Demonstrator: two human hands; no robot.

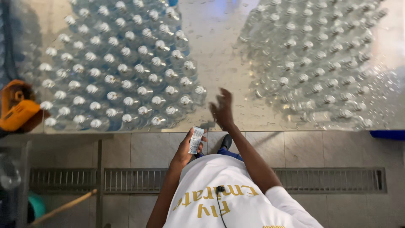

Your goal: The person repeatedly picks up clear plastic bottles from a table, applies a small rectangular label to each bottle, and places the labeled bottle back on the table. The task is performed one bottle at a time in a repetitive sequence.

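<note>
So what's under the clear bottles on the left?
The capped bottles stand packed together on a shiny metal table. Its bare surface shows beside them; directly beneath, it is covered by the bottles.

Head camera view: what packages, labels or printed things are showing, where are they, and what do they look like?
Label stack: in left hand, small white rectangle with dark print.
Shirt lettering: bottom centre, gold on white.
Capped bottles: two clear clusters on table, no labels visible.

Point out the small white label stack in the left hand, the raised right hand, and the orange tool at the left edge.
Small white label stack [196, 139], head view, middle of its face.
Right hand [222, 109], head view, back of the hand.
Orange tool [17, 107], head view, its body.
</note>
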